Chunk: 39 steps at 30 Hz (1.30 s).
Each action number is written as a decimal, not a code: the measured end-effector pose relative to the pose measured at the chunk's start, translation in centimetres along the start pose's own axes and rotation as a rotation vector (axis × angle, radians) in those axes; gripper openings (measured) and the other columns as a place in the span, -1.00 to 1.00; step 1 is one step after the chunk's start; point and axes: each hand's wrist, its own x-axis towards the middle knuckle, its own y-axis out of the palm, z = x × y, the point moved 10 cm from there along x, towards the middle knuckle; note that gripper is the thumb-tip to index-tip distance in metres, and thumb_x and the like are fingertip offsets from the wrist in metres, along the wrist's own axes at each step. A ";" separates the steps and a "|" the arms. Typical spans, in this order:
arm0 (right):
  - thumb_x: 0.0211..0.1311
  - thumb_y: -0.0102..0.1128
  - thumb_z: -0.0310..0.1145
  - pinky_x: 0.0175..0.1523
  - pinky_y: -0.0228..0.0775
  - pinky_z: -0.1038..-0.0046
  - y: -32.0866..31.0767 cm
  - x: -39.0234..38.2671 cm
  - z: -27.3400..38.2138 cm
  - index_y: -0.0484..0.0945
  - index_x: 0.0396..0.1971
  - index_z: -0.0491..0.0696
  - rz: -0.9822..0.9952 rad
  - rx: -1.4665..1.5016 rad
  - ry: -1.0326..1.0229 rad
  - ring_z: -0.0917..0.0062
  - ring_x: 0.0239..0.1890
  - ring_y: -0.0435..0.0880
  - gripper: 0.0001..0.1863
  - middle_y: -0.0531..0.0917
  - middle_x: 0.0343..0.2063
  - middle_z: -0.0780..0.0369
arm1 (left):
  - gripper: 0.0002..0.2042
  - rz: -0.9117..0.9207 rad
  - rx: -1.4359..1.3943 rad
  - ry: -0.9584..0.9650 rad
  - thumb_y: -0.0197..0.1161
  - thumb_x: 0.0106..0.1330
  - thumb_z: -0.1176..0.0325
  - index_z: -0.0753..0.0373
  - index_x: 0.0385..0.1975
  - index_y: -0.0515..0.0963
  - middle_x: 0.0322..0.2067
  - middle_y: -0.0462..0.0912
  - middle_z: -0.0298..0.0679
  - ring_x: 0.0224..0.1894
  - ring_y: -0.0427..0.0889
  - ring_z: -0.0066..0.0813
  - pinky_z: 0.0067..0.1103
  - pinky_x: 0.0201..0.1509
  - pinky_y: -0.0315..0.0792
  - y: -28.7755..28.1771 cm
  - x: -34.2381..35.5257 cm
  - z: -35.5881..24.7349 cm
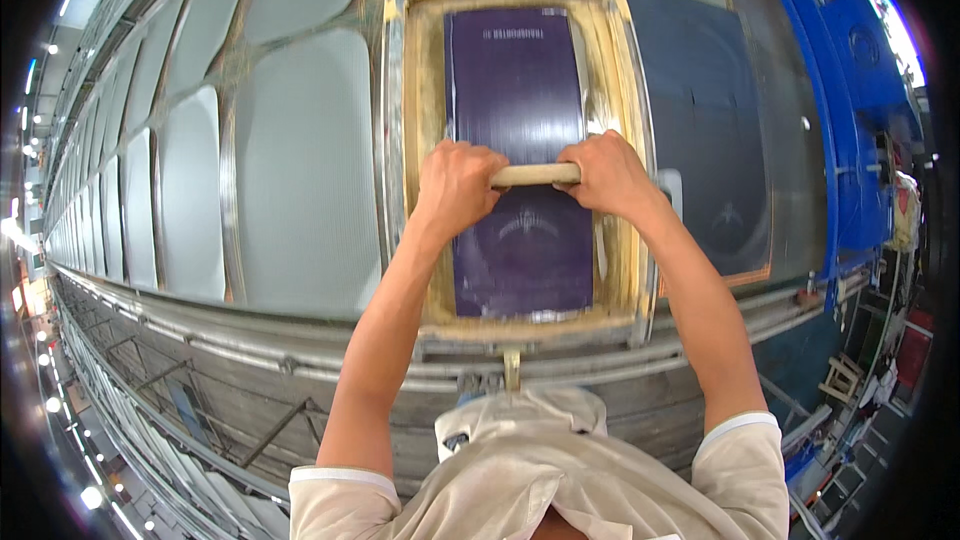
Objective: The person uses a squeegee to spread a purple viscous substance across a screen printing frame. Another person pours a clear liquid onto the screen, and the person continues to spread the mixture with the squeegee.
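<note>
Both of my hands are wrapped round the pale wooden handle of a squeegee [537,175]. My left hand [459,180] is closed on its left end and my right hand [606,172] on its right end. The squeegee's blade is hidden beneath the handle and fists. It stands across the middle of a screen-printing frame [394,130], whose yellowish border surrounds a dark purple printing area [515,70]. Small pale lettering shows at the far end of this area, and a faint winged emblem [527,225] lies just nearer than the handle.
Grey fabric-like panels [305,170] lie in rows along the long table to the left. Right of the frame lies a dark blue panel [700,140] with a faint emblem. Blue machinery [860,130] stands at far right. A metal rail [330,348] follows the table's near edge.
</note>
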 end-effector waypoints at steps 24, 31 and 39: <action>0.34 0.27 -0.14 0.22 0.34 0.11 -1.2 -16.3 -12.6 0.62 0.13 0.00 -0.633 0.057 0.530 0.11 0.12 0.59 -0.57 0.69 0.05 0.08 | -0.70 0.009 0.182 0.155 0.28 0.02 0.45 0.24 -0.19 0.58 -0.20 0.64 -0.30 -0.35 0.54 -0.36 -0.41 -0.18 0.36 0.5 -21.1 -14.3; 0.33 0.27 -0.20 0.00 0.44 0.19 -0.7 -14.4 -14.3 0.71 -0.14 -0.06 -0.613 0.210 0.586 0.17 -0.15 0.65 -0.74 0.74 -0.26 0.12 | -0.61 0.010 0.263 0.167 0.29 -0.04 0.48 0.21 -0.12 0.61 -0.14 0.67 -0.32 -0.34 0.54 -0.38 -0.39 -0.21 0.37 1.7 -18.3 -11.3; 0.26 0.34 -0.21 0.06 0.39 0.20 -3.1 -12.5 -14.3 0.70 -0.19 -0.08 -0.451 0.025 0.571 0.20 -0.12 0.63 -0.74 0.71 -0.24 0.15 | -0.73 -0.139 0.305 0.216 0.27 0.00 0.55 0.15 -0.25 0.60 -0.19 0.70 -0.37 -0.30 0.60 -0.38 -0.39 -0.13 0.37 0.2 0.3 -1.2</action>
